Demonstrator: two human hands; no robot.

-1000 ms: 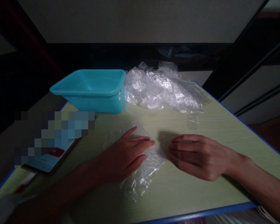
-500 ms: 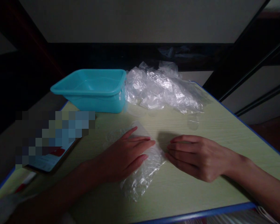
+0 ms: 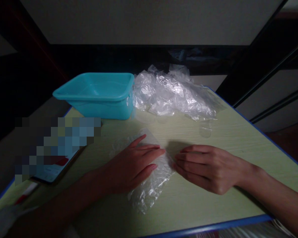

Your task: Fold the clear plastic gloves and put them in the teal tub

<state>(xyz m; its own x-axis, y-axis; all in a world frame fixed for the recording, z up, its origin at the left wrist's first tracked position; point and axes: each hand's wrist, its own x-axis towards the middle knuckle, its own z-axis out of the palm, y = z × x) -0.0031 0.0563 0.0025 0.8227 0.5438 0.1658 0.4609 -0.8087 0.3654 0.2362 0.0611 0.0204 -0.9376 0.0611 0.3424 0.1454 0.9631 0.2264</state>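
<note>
While the left hand (image 3: 134, 167) is lying palm-down across it, one piece of clear plastic film (image 3: 150, 190) is resting, crinkled, on the pale, blue-edged surface (image 3: 201, 208), directly in front of the person. Bag or loose sheet: not certain.

Left hand: fingers are spreading loosely, gripping nothing; they are probably weighting the film so that it is staying flat and not slipping.

Right hand (image 3: 211, 169): fingers are bunching together, tips pointing inward and meeting the film's right-hand corner. Whether they are pinching that corner or merely touching it cannot be told, since the knuckles are hiding the thumb. The placing suggests steadying or working the corner against the left hand's hold.

Turquoise tub, one (image 3: 101, 109): standing upright at the far left of the surface, presumably set back to leave the hands room.

Heap of clear plastic, one (image 3: 173, 94): lying rumpled just beside the tub, on its right, seemingly gathered within arm's reach.

Small transparent piece, one (image 3: 205, 131): lying in front of the heap's right end.

Phone, one (image 3: 51, 172): lying at the left, partly blurred out, apparently angled for viewing.

Red-and-white stick, perhaps a marker (image 3: 27, 193): lying just beside the phone's near end.
</note>
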